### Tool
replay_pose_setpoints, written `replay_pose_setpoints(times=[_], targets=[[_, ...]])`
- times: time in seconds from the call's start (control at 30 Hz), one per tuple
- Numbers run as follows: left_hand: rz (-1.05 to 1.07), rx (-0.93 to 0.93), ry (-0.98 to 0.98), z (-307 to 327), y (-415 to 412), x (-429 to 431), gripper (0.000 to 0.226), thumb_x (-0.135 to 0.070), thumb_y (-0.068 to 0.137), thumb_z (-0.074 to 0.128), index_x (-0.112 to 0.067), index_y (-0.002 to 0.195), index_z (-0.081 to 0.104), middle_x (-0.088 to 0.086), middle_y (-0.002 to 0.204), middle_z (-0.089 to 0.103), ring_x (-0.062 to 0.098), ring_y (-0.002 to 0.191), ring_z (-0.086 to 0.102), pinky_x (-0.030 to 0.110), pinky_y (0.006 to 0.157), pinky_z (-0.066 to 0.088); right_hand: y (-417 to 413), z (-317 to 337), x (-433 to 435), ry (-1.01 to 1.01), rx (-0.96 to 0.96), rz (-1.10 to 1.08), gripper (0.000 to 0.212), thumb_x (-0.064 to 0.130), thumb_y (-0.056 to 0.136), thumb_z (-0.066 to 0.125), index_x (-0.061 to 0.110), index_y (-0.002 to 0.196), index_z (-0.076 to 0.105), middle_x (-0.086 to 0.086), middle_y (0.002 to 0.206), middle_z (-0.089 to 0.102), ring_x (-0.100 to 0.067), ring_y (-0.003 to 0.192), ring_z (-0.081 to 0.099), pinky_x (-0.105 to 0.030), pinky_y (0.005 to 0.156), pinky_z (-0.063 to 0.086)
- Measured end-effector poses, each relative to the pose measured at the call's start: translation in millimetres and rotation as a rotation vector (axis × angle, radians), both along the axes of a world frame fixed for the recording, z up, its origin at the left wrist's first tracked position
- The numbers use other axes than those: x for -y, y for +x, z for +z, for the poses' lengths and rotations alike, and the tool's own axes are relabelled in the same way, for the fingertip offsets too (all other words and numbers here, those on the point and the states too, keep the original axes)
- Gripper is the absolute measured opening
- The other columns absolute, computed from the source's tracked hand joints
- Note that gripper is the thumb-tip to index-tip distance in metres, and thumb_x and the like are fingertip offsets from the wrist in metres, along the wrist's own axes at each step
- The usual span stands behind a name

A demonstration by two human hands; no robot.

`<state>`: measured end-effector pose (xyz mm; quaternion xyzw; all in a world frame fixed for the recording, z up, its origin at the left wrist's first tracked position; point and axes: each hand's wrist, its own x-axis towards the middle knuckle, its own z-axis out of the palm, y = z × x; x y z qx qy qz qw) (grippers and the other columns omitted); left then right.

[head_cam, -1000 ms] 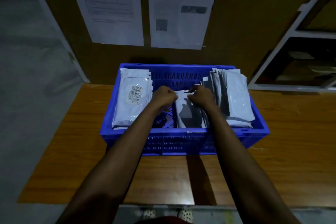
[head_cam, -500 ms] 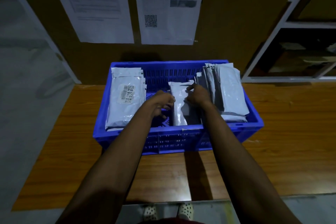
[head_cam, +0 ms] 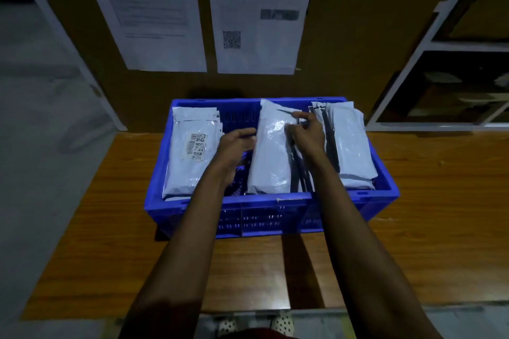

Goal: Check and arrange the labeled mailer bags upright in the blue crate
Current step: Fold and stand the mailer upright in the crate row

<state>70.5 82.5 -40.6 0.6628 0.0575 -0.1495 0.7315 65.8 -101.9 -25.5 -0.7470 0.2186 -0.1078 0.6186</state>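
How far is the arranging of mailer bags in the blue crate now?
Done: a labeled stack leans at the left end of the blue crate, and a second group stands at the right. In hand: the right hand pinches the middle bag; the left hand is at its edge, grip unclear. Left: seating this bag; its label is not visible.

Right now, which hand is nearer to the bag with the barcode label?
Left. The left hand lies just right of the labeled bag, between it and the middle bag. The right hand is farther right, across the middle bag, holding its right edge.
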Motion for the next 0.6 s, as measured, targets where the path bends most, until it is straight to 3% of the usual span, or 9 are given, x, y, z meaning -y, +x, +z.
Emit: replay_pose_setpoints(times=[0.07, 0.17, 0.27, 0.33, 0.43, 0.6], targets=[[0.049, 0.048, -0.071, 5.5, -10.2, -7.0, 0.033, -0.012, 0.089, 0.073, -0.016, 0.121, 0.068, 0.008, 0.116, 0.074, 0.026, 0.109, 0.07, 0.04, 0.089, 0.059, -2.4, 7.0, 0.2, 0.13, 0.078, -0.062, 0.036, 0.01, 0.084, 0.069, 0.029, 0.114, 0.065, -0.005, 0.1, 0.073, -0.026, 0.093, 0.073, -0.042, 0.084, 0.062], [0.088, 0.046, -0.084, 15.1, -30.4, -15.7, 0.041, -0.024, 0.088, 0.077, -0.018, 0.126, 0.063, 0.003, 0.115, 0.072, 0.021, 0.104, 0.071, 0.033, 0.08, 0.059, -6.0, 22.7, 4.0, 0.318, 0.186, -0.166, 0.034, 0.009, 0.084, 0.072, 0.025, 0.114, 0.068, -0.013, 0.109, 0.074, -0.025, 0.089, 0.072, -0.035, 0.076, 0.061], [0.063, -0.022, -0.086, 20.8, -45.9, -19.9, 0.048, -0.038, 0.086, 0.079, -0.018, 0.126, 0.062, 0.007, 0.119, 0.072, 0.027, 0.108, 0.071, 0.049, 0.086, 0.061, -15.0, 39.7, 7.5, 0.541, 0.298, -0.231, 0.035, 0.001, 0.088, 0.071, 0.017, 0.118, 0.064, -0.017, 0.103, 0.073, -0.024, 0.082, 0.069, -0.031, 0.07, 0.058], [0.051, -0.063, -0.204, 26.2, -52.7, -20.1, 0.048, -0.032, 0.086, 0.08, -0.011, 0.126, 0.062, 0.012, 0.121, 0.072, 0.031, 0.109, 0.071, 0.058, 0.082, 0.061, -26.2, 48.6, 6.4, 0.615, 0.33, -0.263, 0.036, 0.002, 0.09, 0.071, 0.017, 0.121, 0.06, -0.015, 0.106, 0.074, -0.022, 0.083, 0.072, -0.028, 0.069, 0.058], [0.093, -0.053, -0.334, 34.7, -56.7, -19.5, 0.044, -0.016, 0.088, 0.077, -0.005, 0.127, 0.061, 0.013, 0.121, 0.072, 0.03, 0.106, 0.072, 0.06, 0.08, 0.06, -44.1, 55.0, 2.9, 0.67, 0.334, -0.266, 0.043, 0.002, 0.091, 0.072, 0.018, 0.127, 0.053, -0.013, 0.103, 0.074, -0.019, 0.08, 0.075, -0.026, 0.07, 0.059], [0.159, 0.06, -0.298, 40.3, -53.8, -27.0, 0.038, -0.013, 0.093, 0.07, -0.008, 0.13, 0.061, 0.012, 0.12, 0.073, 0.03, 0.103, 0.073, 0.044, 0.067, 0.064, -71.0, 60.7, 4.3, 0.64, 0.283, -0.146, 0.067, 0.0, 0.091, 0.071, 0.026, 0.138, 0.031, -0.017, 0.113, 0.068, -0.023, 0.092, 0.076, -0.036, 0.087, 0.062]])
